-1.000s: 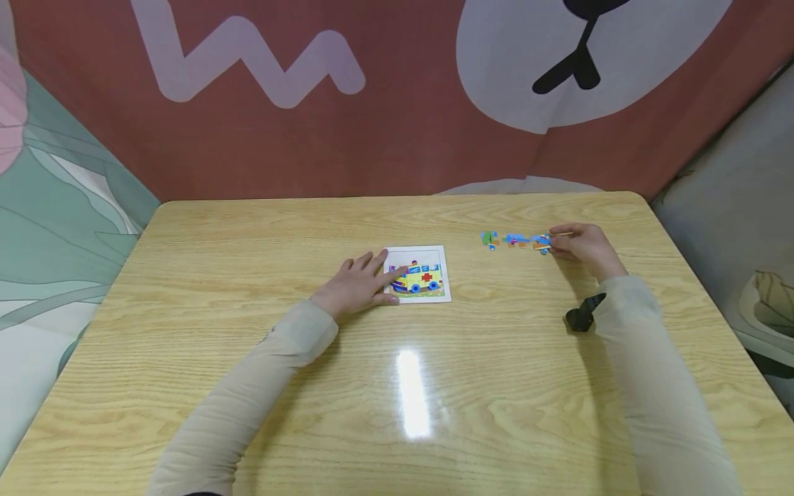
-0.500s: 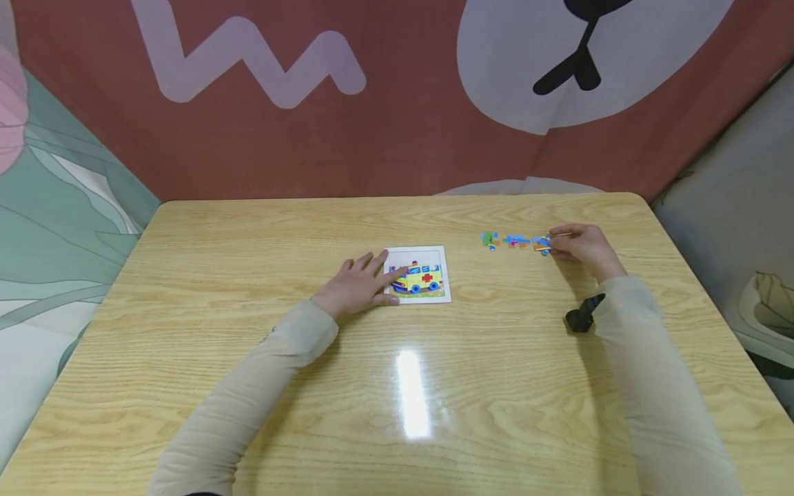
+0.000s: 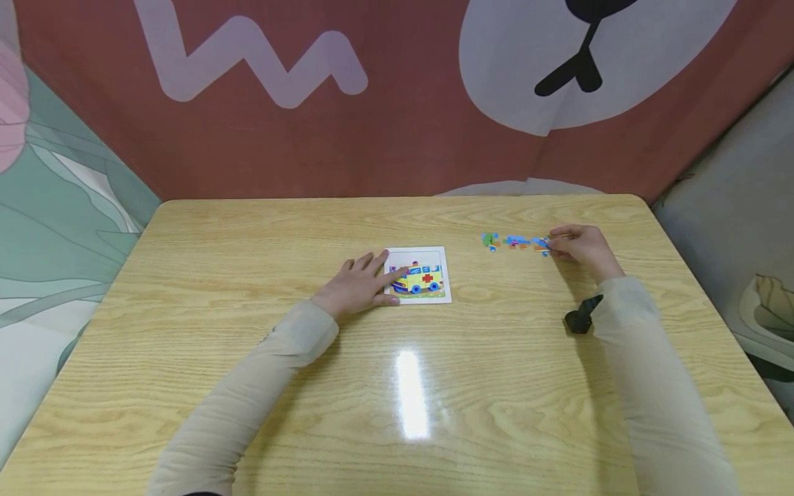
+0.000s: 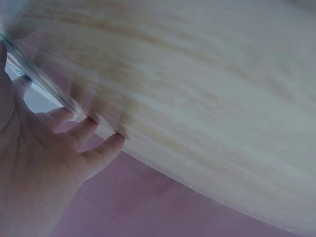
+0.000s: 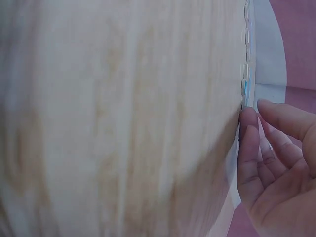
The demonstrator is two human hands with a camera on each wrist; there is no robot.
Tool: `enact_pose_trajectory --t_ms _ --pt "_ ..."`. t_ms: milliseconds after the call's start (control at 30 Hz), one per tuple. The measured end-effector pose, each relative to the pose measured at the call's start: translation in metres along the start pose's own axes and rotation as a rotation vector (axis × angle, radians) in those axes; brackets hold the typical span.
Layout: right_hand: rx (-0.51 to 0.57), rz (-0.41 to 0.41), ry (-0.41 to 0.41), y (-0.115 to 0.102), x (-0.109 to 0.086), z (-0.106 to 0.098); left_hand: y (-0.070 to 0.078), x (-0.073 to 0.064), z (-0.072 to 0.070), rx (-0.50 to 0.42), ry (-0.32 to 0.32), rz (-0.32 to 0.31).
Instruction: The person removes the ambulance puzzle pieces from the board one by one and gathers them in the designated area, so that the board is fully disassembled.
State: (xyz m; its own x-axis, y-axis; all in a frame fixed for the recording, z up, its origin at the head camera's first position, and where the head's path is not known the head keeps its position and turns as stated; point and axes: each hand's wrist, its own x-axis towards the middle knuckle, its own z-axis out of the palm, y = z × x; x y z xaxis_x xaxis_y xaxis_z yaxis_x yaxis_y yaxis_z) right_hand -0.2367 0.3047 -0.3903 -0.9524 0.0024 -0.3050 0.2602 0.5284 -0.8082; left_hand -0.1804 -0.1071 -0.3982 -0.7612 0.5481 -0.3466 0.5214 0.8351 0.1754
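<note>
Fingers of my left hand (image 3: pixel 355 288) spread, resting on puzzle board (image 3: pixel 428 279); right hand (image 3: pixel 583 249) bent, tips close together at end puzzle piece (image 3: pixel 538 244), can't tell whether pinching; other pieces (image 3: pixel 515 240) left of tips, on bench (image 3: pixel 260 238).

Red cross (image 3: pixel 427 278), on yellow van (image 3: pixel 418 280), framed puzzle (image 3: pixel 445 275)

The person wears long sleeves of pale beige cloth, the left sleeve (image 3: pixel 217 413) and the right sleeve (image 3: pixel 664 393). Many fine creases cross the near part of the left one. Both end in a wide, smooth cuff, the left cuff (image 3: pixel 313 332) and the right cuff (image 3: pixel 629 297). At the right cuff there is a small black device (image 3: pixel 579 319) of angular shape. The left hand (image 3: pixel 356 286) and right hand (image 3: pixel 589 250) are bare.
</note>
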Motion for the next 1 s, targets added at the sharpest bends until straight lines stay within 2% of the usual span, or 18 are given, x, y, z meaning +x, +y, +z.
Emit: enact_pose_trajectory --t_ms 233,467,633,833,1000 --pt "-0.046 -0.013 0.025 -0.004 -0.001 0.001 0.000 0.000 0.001 0.004 0.001 0.001" --pt "-0.081 -0.058 -0.021 -0.028 -0.005 0.016 0.000 0.003 0.001 -0.017 -0.005 -0.041" --pt "-0.097 -0.100 -0.062 -0.048 -0.006 0.038 -0.001 0.004 0.001 -0.014 -0.008 -0.061" --pt "-0.094 -0.156 -0.130 -0.065 -0.008 0.073 -0.001 0.003 0.001 -0.006 -0.011 -0.065" --pt "-0.162 -0.221 -0.157 -0.082 -0.014 0.105 -0.001 0.001 0.000 -0.016 -0.021 -0.061"
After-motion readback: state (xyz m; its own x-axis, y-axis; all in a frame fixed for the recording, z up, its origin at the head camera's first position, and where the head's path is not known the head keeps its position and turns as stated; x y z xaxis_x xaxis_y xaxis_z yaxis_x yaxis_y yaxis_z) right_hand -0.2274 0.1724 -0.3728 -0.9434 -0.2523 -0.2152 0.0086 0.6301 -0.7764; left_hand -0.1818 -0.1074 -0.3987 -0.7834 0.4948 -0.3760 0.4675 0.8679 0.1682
